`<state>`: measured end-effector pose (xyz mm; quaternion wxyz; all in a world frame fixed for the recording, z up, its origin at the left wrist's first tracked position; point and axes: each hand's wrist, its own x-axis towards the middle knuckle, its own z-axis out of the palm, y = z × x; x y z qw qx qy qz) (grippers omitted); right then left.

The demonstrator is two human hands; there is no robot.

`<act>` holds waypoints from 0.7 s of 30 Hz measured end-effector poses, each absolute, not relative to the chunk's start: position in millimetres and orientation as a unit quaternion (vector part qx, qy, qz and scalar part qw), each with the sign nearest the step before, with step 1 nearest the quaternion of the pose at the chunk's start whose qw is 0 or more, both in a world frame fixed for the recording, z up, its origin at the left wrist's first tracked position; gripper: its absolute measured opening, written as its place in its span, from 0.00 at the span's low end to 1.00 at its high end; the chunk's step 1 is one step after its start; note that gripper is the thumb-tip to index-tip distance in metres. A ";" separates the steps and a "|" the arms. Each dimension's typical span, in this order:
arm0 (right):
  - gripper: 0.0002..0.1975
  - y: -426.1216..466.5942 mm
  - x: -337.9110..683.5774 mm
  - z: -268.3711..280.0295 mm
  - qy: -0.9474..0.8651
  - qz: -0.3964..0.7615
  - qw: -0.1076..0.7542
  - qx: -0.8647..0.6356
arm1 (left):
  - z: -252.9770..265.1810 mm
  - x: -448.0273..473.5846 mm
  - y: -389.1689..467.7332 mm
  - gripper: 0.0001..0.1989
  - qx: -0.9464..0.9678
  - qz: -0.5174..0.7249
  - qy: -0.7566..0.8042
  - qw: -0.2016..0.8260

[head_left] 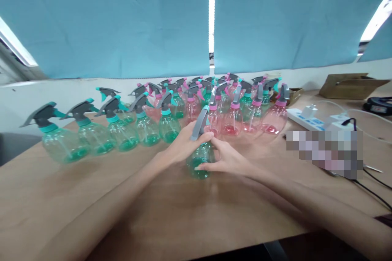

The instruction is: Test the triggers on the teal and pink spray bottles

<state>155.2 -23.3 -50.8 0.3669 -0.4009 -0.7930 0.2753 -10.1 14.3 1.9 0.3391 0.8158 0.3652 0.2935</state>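
Note:
In front of me a green see-through spray bottle (201,157) with a grey trigger head stands upright, between both hands. My left hand (183,142) is closed around its neck and collar from the left, with part of the fingers hidden behind it. My right hand (225,158) grips the same bottle from the right, thumb on the lower body and fingers near the neck. Just behind it is a pink spray bottle (232,124) with a pink collar. To the left stands a row of green spray bottles (122,132) with turquoise collars.
More green and pink spray bottles crowd the back of the wooden table (159,224). At right lie a white power strip (306,120), cables and a blurred-out item (330,153). An open cardboard box (349,86) stands at the back right, near a black object (378,105).

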 end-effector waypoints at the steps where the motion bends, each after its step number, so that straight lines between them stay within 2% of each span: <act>1: 0.38 -23.7 155.7 -53.0 -0.792 0.275 0.366 -0.404 | -1.0 -13.4 12.9 0.16 0.819 0.293 0.360 0.337; 5: 0.46 -20.1 156.3 -57.0 -0.787 0.240 0.369 -0.432 | -25.4 -39.2 0.2 0.24 0.821 0.313 0.371 0.302; 7: 0.44 -14.8 155.6 -53.1 -0.799 0.211 0.353 -0.438 | -41.9 -56.9 -6.7 0.25 0.814 0.317 0.419 0.249; 11: 0.37 -0.7 150.8 -39.4 -0.830 0.150 0.306 -0.443 | -67.1 -84.4 -11.3 0.22 0.829 0.247 0.484 0.127; 21: 0.30 38.0 137.0 -31.8 -0.826 0.005 0.212 -0.522 | -82.2 -88.4 -12.0 0.21 0.861 0.177 0.473 0.060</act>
